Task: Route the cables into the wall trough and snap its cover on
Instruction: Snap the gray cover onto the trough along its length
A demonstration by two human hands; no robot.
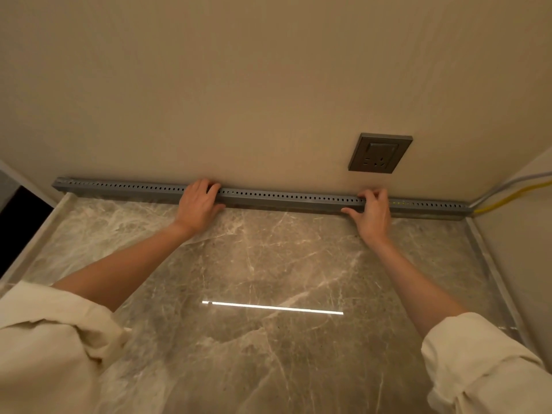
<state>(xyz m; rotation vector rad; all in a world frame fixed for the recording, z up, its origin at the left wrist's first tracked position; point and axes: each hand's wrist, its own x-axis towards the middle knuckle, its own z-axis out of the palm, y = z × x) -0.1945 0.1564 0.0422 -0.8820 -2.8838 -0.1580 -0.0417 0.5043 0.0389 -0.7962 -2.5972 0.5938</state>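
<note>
A long grey slotted trough runs along the foot of the beige wall, where the wall meets the marble counter. My left hand grips it left of centre, fingers over its top and thumb on its front. My right hand holds it further right in the same way. A yellow cable and a grey cable leave the trough's right end and run along the side wall. Whether the front strip under my hands is a separate cover cannot be told.
A dark grey wall socket sits above the trough on the right. The glossy marble counter has raised lips at its left and right edges, and a side wall closes off the right. A dark gap lies beyond the left edge.
</note>
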